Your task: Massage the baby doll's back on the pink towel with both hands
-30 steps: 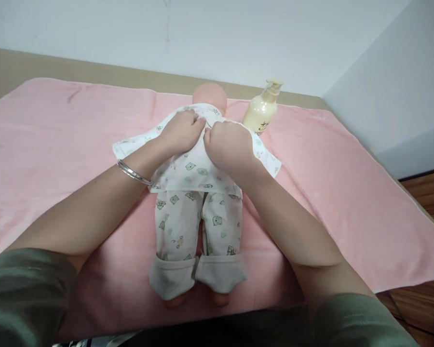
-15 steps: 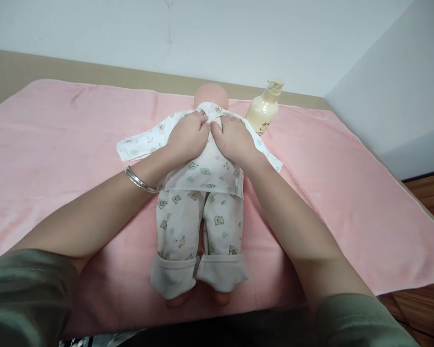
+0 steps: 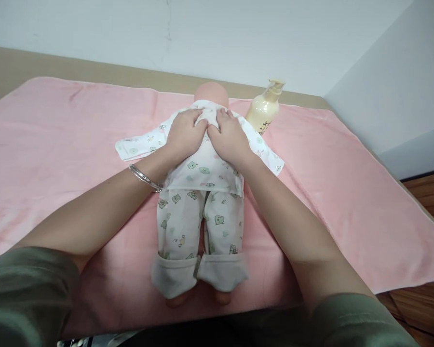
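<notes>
A baby doll (image 3: 211,92) lies lengthwise in front of me, its bald head at the far end and its feet toward me. It wears a white printed top (image 3: 204,171) and matching trousers (image 3: 222,221) with turned-up cuffs. My left hand (image 3: 187,135) rests flat on the left side of the doll's upper body. On the right side lies my right hand (image 3: 230,137), also flat, fingers pointing toward the head. My thumbs nearly meet at the middle. Neither hand grips anything. The top's sleeves spread out to both sides.
A pink blanket (image 3: 75,144) covers the table beneath the doll. Near the head, to the right, stands a pale yellow pump bottle (image 3: 264,111). A white wall (image 3: 130,33) rises behind the table, and wooden furniture (image 3: 428,197) shows at the right.
My hands have shifted slightly on the doll's upper body; the fingers of my right hand now point more toward the head. The doll and bottle stay in place.
</notes>
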Demonstrator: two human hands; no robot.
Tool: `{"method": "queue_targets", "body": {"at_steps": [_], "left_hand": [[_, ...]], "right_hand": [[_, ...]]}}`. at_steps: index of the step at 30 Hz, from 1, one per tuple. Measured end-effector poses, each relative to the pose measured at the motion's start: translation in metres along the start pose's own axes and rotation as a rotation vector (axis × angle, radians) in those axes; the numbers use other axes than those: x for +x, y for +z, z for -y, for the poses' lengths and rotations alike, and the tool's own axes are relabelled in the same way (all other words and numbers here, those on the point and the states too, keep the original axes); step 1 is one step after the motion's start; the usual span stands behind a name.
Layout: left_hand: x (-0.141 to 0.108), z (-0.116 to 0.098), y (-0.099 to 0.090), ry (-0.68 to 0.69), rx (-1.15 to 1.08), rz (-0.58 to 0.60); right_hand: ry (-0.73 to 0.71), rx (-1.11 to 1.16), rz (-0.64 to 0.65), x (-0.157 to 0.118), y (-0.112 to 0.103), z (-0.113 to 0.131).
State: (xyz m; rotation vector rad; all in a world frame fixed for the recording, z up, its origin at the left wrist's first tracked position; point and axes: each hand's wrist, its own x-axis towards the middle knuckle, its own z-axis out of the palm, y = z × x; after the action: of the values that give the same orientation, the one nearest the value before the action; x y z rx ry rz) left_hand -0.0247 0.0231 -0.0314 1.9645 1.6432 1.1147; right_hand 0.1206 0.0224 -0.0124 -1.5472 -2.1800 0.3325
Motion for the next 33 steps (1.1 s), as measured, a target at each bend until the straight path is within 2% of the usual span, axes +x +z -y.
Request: {"method": "queue_targets", "body": {"at_steps": [6, 9, 13, 16, 23, 29, 33], "left_hand": [[0.002, 0.001, -0.001, 0.000, 0.050, 0.007], [-0.003, -0.008, -0.004, -0.008, 0.147, 0.034], [-0.014, -0.024, -0.005, -0.011, 0.288, 0.057], [-0.013, -0.023, -0.006, 0.010, 0.296, 0.084], [0.008, -0.004, -0.016, 0.018, 0.240, 0.150], [-0.011, -0.028, -0.013, 0.010, 0.440, 0.147], [-0.014, -0.031, -0.013, 0.021, 0.419, 0.158]], "right_hand": [[0.001, 0.060, 0.020, 0.014, 0.008, -0.022], [-0.036, 0.080, 0.014, 0.016, 0.007, -0.026], [-0.062, 0.127, 0.065, 0.018, 0.000, -0.029], [-0.058, 0.078, 0.060, 0.015, -0.001, -0.024], [-0.075, 0.005, 0.026, -0.003, 0.013, -0.001], [-0.067, 0.094, 0.010, 0.013, 0.006, -0.022], [-0.070, 0.071, 0.000, 0.011, 0.004, -0.023]]}}
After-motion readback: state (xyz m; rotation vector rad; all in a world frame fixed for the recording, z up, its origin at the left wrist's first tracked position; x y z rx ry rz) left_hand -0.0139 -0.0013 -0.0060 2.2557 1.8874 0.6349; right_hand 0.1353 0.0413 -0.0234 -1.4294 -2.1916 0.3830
